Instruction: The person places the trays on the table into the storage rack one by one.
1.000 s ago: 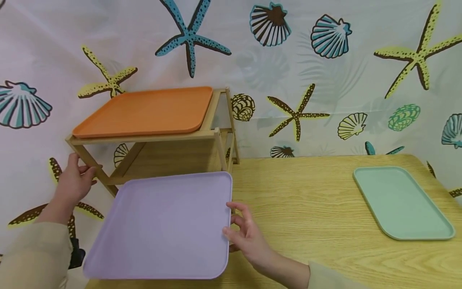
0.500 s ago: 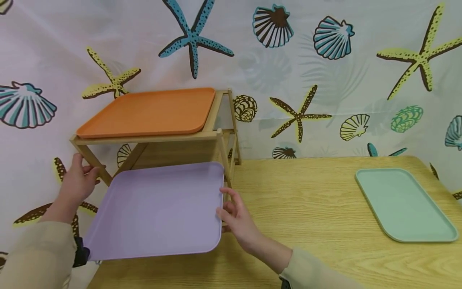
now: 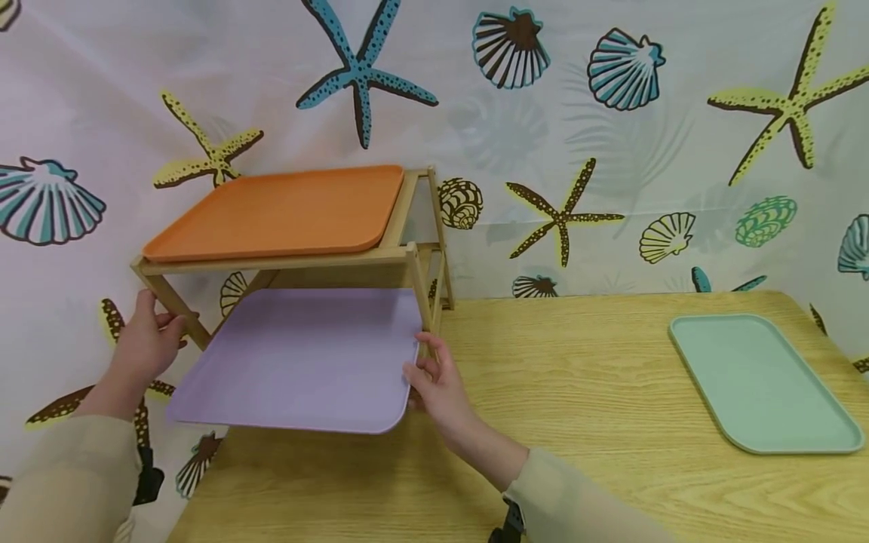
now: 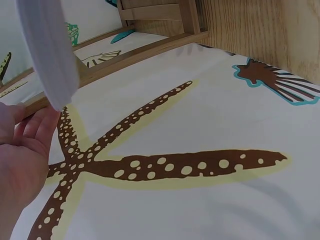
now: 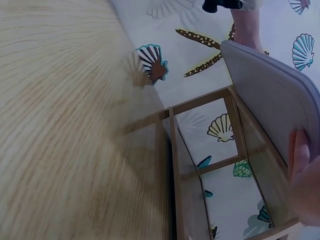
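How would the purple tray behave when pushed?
The tray is probably stiff: no sag shows where it juts from the rack. Its smooth surface suggests easy sliding. Being thin, it may be light for its size.

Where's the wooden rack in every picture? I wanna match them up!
Head: the wooden rack is left of centre, under the orange tray.
Left wrist: part of the wooden rack crosses the upper left.
Right wrist: the wooden rack stands right of centre, lower down.
Shared landmark: the brown spotted starfish near the left hand.
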`<state>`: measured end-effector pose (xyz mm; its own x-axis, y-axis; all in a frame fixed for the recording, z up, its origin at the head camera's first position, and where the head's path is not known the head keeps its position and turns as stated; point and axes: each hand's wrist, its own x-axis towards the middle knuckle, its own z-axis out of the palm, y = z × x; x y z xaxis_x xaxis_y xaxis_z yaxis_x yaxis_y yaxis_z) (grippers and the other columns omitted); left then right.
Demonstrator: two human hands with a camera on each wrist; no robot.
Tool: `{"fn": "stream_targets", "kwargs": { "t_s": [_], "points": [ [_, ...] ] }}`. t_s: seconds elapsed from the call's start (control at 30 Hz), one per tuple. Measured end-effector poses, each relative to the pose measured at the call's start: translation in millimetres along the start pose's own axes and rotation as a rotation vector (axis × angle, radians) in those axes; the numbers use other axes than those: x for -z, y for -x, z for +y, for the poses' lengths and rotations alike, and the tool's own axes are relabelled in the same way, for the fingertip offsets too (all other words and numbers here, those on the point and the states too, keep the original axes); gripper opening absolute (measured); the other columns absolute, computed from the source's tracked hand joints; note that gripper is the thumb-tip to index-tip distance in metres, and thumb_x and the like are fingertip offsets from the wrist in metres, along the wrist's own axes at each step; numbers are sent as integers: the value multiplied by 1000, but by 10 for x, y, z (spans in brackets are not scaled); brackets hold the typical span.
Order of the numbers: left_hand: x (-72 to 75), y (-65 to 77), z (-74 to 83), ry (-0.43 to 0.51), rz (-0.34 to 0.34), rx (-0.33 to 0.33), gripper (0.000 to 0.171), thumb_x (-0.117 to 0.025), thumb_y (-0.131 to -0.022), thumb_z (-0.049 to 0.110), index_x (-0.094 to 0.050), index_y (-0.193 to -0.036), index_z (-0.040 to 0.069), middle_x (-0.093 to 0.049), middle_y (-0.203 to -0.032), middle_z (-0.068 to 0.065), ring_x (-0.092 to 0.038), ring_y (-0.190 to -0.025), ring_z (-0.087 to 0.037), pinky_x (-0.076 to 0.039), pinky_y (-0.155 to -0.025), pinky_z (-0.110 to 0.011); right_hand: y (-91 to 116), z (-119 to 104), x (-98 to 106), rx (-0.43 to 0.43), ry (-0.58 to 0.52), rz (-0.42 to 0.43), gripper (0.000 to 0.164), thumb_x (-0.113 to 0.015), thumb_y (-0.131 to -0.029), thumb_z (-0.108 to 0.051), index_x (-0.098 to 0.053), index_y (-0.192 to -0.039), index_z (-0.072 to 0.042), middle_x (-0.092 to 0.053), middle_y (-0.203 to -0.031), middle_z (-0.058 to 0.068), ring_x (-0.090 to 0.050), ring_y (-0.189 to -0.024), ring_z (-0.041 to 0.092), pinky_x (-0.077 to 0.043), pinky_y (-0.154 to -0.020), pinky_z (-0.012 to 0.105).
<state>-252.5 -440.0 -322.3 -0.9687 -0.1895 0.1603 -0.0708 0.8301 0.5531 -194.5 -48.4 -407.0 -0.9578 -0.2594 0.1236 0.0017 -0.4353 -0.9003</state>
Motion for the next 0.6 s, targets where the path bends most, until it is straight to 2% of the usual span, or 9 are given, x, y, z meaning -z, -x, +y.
{"fn": "stream_targets", "kwargs": {
  "t_s": [0.1, 0.23, 0.37, 0.5, 0.6],
  "points": [
    [10, 24, 20, 2, -10, -11, 52, -35, -105, 12, -7, -145, -3, -45, -127, -43, -52, -110, -57, -53, -77, -53, -67, 37, -61, 18, -9, 59, 42, -50, -100, -3, -33, -137, -6, -51, -92, 4, -54, -69, 11, -47, -57, 21],
    [1, 23, 47, 1, -11, 20, 54, -34, -105, 14, -4, -147, -3, -41, -131, -44, -49, -113, -58, -53, -79, -53, -134, 76, -122, 61, -10, 124, 37, -52, -99, -3, -37, -132, -4, -50, -93, 4, -54, -73, 10, -50, -57, 23],
    [-13, 32, 51, -4, -8, 27, 54, -33, -105, 16, -5, -147, -3, -40, -131, -45, -50, -112, -58, -53, -78, -52, -106, 76, -113, 94, 10, 92, 42, -54, -98, -3, -36, -135, -3, -53, -102, 9, -58, -79, 11, -53, -62, 25],
    [-14, 44, 48, -15, -1, 29, 54, -34, -105, 17, -5, -146, -4, -39, -131, -46, -51, -110, -57, -53, -77, -53, 19, 76, -68, 128, 186, -11, 47, -61, -95, -6, -42, -137, -3, -56, -112, 14, -61, -82, 12, -52, -67, 24],
    [-16, 44, 63, -12, 0, 49, 54, -33, -105, 18, -4, -147, -3, -38, -132, -46, -50, -112, -58, -52, -80, -55, 119, 86, -68, 170, 366, -71, 34, -66, -93, -12, -57, -125, -5, -62, -107, 9, -61, -80, 12, -50, -69, 24]
  ]
}}
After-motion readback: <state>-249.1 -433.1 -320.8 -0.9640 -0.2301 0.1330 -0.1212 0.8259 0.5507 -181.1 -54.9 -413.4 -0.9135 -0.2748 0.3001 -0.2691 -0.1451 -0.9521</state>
